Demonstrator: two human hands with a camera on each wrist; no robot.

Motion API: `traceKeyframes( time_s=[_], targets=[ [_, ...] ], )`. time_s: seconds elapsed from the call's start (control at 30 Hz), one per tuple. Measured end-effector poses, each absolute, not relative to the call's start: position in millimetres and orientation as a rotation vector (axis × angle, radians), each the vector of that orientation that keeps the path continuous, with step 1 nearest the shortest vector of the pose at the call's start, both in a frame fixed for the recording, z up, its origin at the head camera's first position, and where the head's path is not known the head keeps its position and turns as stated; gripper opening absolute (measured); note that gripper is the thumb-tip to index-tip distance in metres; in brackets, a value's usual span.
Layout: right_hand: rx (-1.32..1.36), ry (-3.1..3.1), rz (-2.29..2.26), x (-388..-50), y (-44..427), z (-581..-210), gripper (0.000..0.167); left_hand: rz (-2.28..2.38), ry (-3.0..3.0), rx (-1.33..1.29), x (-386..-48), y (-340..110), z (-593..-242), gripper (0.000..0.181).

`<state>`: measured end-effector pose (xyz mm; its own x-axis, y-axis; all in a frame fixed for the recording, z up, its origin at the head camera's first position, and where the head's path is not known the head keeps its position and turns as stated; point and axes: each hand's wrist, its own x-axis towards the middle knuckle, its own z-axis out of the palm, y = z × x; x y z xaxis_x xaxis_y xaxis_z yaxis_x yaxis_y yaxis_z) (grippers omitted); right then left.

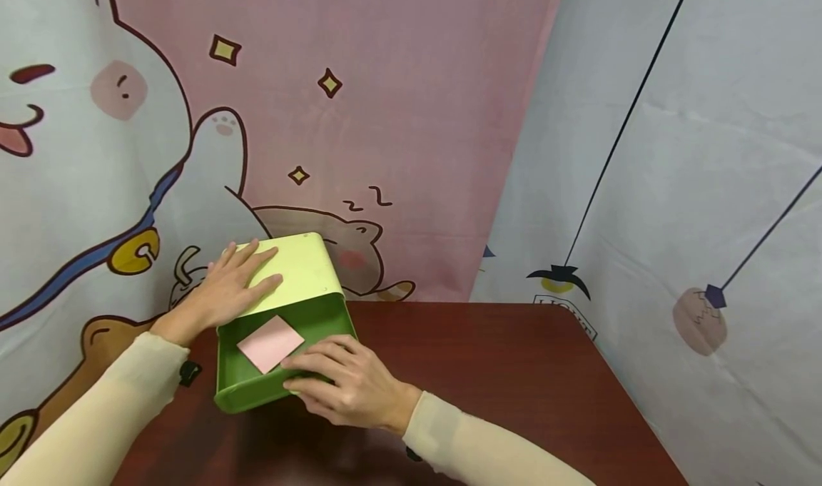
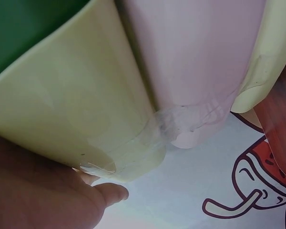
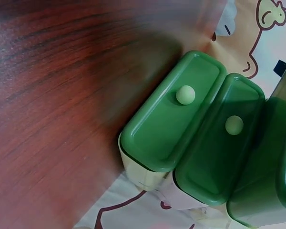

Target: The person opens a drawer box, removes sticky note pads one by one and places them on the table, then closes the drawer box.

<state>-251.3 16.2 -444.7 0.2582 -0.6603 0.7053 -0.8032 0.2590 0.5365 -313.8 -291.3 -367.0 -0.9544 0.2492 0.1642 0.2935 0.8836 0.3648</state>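
Observation:
A pale yellow drawer box [image 1: 300, 266] stands on the table with its top green drawer [image 1: 231, 393] pulled out. Inside that drawer lies a pink square of paper or note pad [image 1: 271, 343]. My left hand [image 1: 234, 286] rests on top of the box, fingers spread. At the drawer's front wall is my right hand [image 1: 356, 382], fingers curled over the rim and thumb on the outer side, partly hidden. In the right wrist view, two closed green drawers [image 3: 155, 129] with round pale knobs [image 3: 185, 95] sit beside the open one.
Dark red-brown wood tabletop [image 1: 475, 372] extends right of the box. Behind it hangs a cartoon-printed cloth [image 1: 424, 115]. Clear tape [image 2: 169, 126] runs across the casing's yellow and pink sections in the left wrist view.

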Motion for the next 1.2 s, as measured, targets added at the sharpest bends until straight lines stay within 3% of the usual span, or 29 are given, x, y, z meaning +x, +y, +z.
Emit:
traceKeyframes(
  time_s=[1.2],
  targets=[
    [1.485, -1.413, 0.169, -240.1, 25.9, -453.7, 0.025, -0.523, -2.977, -0.411, -313.5, -289.8, -363.7, 0.086]
  ],
)
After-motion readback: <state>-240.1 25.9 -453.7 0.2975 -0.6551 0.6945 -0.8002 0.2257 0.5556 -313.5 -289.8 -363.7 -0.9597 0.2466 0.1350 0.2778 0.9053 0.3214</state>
